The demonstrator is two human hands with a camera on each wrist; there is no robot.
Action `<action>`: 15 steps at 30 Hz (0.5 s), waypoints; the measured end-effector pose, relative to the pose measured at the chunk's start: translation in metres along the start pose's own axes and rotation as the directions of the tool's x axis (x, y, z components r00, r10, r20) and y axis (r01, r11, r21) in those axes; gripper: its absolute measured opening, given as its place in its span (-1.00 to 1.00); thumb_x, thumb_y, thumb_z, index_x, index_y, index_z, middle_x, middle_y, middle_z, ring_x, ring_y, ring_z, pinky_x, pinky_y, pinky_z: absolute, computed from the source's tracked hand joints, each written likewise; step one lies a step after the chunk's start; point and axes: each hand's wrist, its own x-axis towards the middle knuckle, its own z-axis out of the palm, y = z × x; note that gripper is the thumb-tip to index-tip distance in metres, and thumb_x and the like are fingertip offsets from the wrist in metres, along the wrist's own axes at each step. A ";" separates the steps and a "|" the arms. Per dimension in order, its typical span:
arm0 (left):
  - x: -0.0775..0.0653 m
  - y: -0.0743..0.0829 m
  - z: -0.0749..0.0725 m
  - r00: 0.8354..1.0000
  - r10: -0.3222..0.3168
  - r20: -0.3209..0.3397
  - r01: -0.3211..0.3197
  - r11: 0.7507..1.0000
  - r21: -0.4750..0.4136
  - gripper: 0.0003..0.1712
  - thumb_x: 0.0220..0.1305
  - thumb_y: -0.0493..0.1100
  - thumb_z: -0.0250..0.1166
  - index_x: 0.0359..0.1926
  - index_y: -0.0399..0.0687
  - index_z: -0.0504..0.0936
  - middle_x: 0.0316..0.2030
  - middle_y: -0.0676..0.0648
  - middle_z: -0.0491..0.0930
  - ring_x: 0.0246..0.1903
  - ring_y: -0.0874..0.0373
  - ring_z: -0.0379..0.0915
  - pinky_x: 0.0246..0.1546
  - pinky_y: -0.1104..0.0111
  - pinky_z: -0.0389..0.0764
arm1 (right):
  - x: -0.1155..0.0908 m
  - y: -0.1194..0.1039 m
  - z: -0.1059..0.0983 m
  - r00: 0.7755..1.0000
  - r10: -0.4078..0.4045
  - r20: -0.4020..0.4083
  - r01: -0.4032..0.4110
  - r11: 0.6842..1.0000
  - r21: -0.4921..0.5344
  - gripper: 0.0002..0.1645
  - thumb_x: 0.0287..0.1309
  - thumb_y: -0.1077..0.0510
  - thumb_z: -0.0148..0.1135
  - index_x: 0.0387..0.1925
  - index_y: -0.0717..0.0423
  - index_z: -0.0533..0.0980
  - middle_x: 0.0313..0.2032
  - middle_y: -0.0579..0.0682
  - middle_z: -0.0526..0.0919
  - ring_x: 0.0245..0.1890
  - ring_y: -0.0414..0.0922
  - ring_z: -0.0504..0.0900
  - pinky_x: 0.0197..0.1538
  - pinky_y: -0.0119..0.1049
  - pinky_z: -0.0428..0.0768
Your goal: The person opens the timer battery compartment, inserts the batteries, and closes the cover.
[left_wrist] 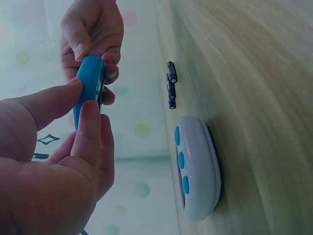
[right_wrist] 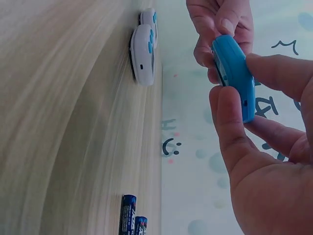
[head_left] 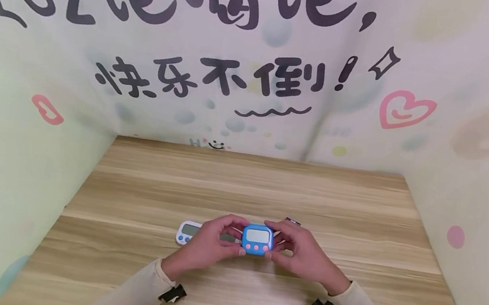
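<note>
A blue digital timer (head_left: 257,239) with a blank grey screen and pink buttons is held up over the table, screen toward the head camera. My left hand (head_left: 210,238) pinches its left side between thumb and fingers. On the opposite side, my right hand (head_left: 303,250) grips the edge the same way. The right wrist view shows the blue timer (right_wrist: 235,73) edge-on, raised off the wood. Behind my left hand lies a white timer (head_left: 188,232) with blue buttons, partly covered by that hand. A second white timer (right_wrist: 148,22) stands beyond the first one (right_wrist: 143,56) in the right wrist view.
Several small dark blue batteries (left_wrist: 171,83) lie on the wooden table (head_left: 258,185), partly hidden behind my right hand in the head view. Pale walls (head_left: 470,166) with printed lettering and hearts enclose the table at the back and both sides.
</note>
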 end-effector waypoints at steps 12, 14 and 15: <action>0.000 -0.001 0.000 1.000 0.015 -0.026 -0.016 1.000 -0.015 -0.33 0.26 -0.30 0.54 0.36 -0.04 0.54 0.25 -0.13 0.59 0.12 -0.01 0.62 0.05 0.38 0.82 | 0.004 0.001 0.002 0.997 0.069 -0.025 -0.069 0.998 0.015 -0.19 0.17 0.21 0.58 0.41 0.29 0.45 -0.05 0.06 0.71 -0.16 -0.15 0.72 -0.07 -0.33 0.84; 0.000 -0.001 0.000 0.999 0.007 -0.031 -0.008 1.000 -0.024 -0.32 0.26 -0.30 0.53 0.37 -0.03 0.54 0.24 -0.11 0.59 0.13 0.00 0.62 0.07 0.37 0.81 | 0.004 0.001 0.002 0.997 0.077 -0.026 -0.077 0.997 0.008 -0.18 0.18 0.19 0.58 0.42 0.25 0.44 -0.08 0.05 0.72 -0.18 -0.15 0.72 -0.09 -0.34 0.84; 0.000 -0.001 0.000 0.999 0.003 -0.034 -0.004 1.000 -0.026 -0.33 0.27 -0.29 0.53 0.38 -0.01 0.54 0.23 -0.10 0.60 0.13 0.00 0.62 0.07 0.37 0.81 | 0.004 0.001 0.002 0.996 0.083 -0.027 -0.082 0.997 0.007 -0.18 0.19 0.18 0.58 0.42 0.23 0.45 -0.10 0.04 0.72 -0.19 -0.16 0.73 -0.10 -0.34 0.84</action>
